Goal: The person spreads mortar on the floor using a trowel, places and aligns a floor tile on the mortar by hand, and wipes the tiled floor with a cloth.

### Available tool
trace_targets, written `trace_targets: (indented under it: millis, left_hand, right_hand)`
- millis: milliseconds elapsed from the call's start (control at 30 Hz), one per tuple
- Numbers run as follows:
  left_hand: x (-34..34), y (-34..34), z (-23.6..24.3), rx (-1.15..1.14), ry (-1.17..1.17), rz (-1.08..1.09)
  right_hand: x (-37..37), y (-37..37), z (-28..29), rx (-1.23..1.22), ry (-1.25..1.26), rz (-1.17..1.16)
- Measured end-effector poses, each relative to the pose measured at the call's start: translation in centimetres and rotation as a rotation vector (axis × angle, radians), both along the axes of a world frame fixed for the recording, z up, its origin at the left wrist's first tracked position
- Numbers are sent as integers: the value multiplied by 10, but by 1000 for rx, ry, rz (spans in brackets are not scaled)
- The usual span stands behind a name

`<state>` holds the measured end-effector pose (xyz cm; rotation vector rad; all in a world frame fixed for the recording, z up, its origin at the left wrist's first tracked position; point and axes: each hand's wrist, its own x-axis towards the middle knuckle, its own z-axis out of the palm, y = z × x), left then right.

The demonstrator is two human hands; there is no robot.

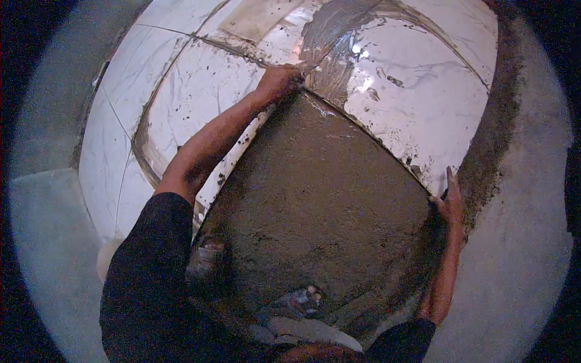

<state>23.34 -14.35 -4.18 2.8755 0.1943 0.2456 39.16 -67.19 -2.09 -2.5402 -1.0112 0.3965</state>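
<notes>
A white marble-patterned tile (pixel 417 91) lies at the right, smeared with wet grey-brown mortar (pixel 330 36) on its far left part. My left hand (pixel 281 81) reaches to this tile's near left corner, where tiles meet. Its fingers are curled closed, and what they hold, if anything, is hidden. At the tile's near right corner, my right hand (pixel 449 202) touches the edge with thumb and a stretched finger spread apart. Between my arms lies a bed of damp brown mortar (pixel 321 175), bordered by the tile edges.
More white tiles (pixel 200 91) with mortar crumbs cover the left side. A beige flat piece (pixel 254 18) rests at the far end. Bare grey floor (pixel 520 260) runs along the right, beside a strip of mortar (pixel 493 145). My feet and clothing are dim at the bottom.
</notes>
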Motion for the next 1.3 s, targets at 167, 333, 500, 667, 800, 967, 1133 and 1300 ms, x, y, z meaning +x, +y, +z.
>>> trace_targets:
  millis: [167, 333, 500, 667, 800, 967, 1133, 1300]
  left_hand:
    - [-1, -18, 19, 150, 72, -45]
    - [0, -13, 9, 247, 111, -66]
    - [-3, -11, 10, 205, 66, -66]
    - [5, -15, 20, 247, 314, -61]
    - [-1, 0, 43, 183, 414, -131]
    - [-95, -11, 105, -210, 330, 46]
    - [-348, -19, 183, -397, 931, 289]
    - [-687, -70, 288, -515, 1200, 478]
  right_hand:
    - [-2, -7, 3, -163, -9, -25]
    - [-4, 0, 10, -106, 25, -26]
    - [-4, -11, 0, -98, -113, 20]
    - [1, -17, -10, -100, -34, 40]
    - [-9, -11, -7, -71, -150, -38]
    - [-105, -4, 80, -216, 193, -218]
    - [-256, -47, 163, -281, 183, -230]
    - [-371, -60, 288, -753, 491, 296]
